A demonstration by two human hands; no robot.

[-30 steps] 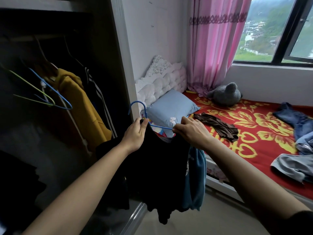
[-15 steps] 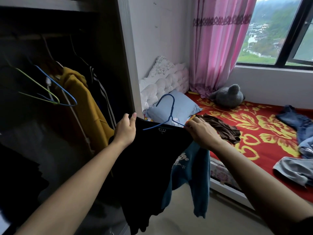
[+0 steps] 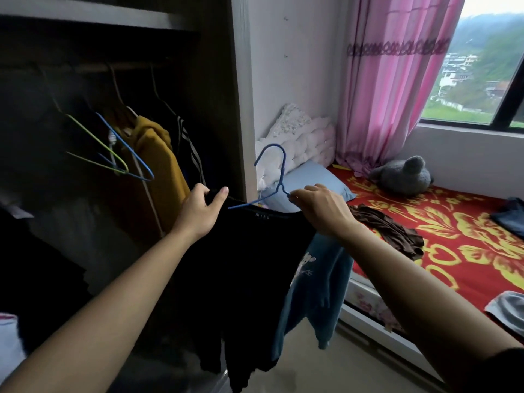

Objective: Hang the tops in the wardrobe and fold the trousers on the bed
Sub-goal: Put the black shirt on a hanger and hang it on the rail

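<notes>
A black top (image 3: 243,268) hangs in front of me on a blue wire hanger (image 3: 276,177) whose hook stands upright above the collar. My left hand (image 3: 200,212) pinches the top's left shoulder. My right hand (image 3: 320,208) grips the right shoulder together with the hanger's arm. A blue garment (image 3: 314,287) with a pale print dangles behind the black top, under my right wrist. The open wardrobe (image 3: 119,137) is to the left, its rail (image 3: 85,70) holding a mustard top (image 3: 158,165) and a dark striped one (image 3: 190,148).
Empty green and blue hangers (image 3: 119,157) hang on the rail left of the mustard top. The bed (image 3: 442,236) with its red floral cover carries a brown garment (image 3: 388,228), blue jeans (image 3: 510,217), a grey garment (image 3: 507,310), a blue pillow (image 3: 312,182) and a grey plush toy (image 3: 402,175).
The hanger's hook has swung from lying sideways to standing upright. Both hands have spread the black top's shoulders apart and lifted it slightly toward the wardrobe.
</notes>
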